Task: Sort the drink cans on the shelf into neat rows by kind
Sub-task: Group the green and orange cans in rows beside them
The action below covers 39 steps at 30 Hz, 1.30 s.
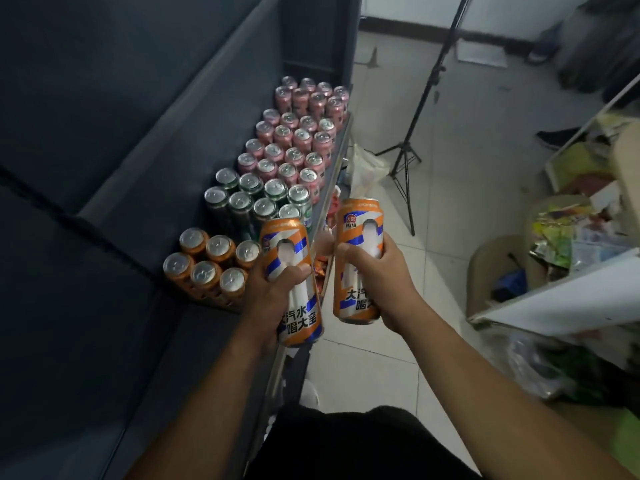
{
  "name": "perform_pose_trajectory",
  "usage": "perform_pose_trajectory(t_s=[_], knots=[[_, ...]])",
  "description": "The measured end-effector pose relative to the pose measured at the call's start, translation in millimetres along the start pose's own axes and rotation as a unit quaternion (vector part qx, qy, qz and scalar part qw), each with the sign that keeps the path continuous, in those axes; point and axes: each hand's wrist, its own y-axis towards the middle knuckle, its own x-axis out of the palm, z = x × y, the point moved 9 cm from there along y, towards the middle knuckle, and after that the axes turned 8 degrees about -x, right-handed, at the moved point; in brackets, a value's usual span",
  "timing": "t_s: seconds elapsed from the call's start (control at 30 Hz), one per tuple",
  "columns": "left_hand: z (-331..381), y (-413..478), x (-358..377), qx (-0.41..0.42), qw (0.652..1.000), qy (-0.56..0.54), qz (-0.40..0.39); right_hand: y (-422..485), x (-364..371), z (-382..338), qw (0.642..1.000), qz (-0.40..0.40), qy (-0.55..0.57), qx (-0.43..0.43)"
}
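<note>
On the long dark shelf [341, 140], cans stand in blocks, all upright. Pink cans [298, 133] fill the far end, right out to the front edge. Green cans [256, 199] come next, packed close. Nearest are six orange cans [211, 261], in two rows of three, set back toward the wall.

The person stands at the near end with both arms out. Their left hand [266, 289] is wrapped around the middle of an orange can [299, 310], fingers and thumb curled tight on it. That can is in the air, tilted a little, just beside the orange block and over the shelf's front edge. Their right hand [384, 282] grips a second orange can [360, 223] the same way. It is out past the edge, over the tiled floor [450, 209]. The two held cans are near each other but do not touch.

Bare shelf board shows on the near side of the orange block. Across the aisle, a white rack [554, 296] full of bags leans in, and a black tripod [405, 157] stands on the tiles farther off.
</note>
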Motion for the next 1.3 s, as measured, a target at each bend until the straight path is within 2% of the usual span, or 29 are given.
perform_pose_trajectory(t_s=[0.27, 0.4, 0.53, 0.73, 0.9, 1.1, 1.3], knots=[[22, 60, -15, 0.008, 0.999, -0.025, 0.018, 74, 38, -10, 0.999, -0.049, 0.000, -0.001], [25, 92, -28, 0.008, 0.996, -0.052, 0.073, 118, 58, -7, 0.995, -0.102, -0.002, 0.007], [29, 114, -35, 0.007, 0.985, -0.088, 0.148, 162, 81, 0, 0.981, -0.194, -0.015, 0.014], [31, 120, -27, 0.019, 0.949, -0.151, 0.277, 209, 109, -2, 0.932, -0.356, -0.061, 0.018], [7, 97, -22, 0.009, 0.901, -0.191, 0.390, 210, 129, 10, 0.882, -0.463, -0.080, 0.034], [-42, 63, -32, -0.018, 0.850, -0.198, 0.487, 191, 148, 41, 0.845, -0.522, -0.109, 0.032], [-93, 47, -41, -0.025, 0.821, -0.219, 0.527, 171, 160, 90, 0.821, -0.546, -0.163, 0.039]])
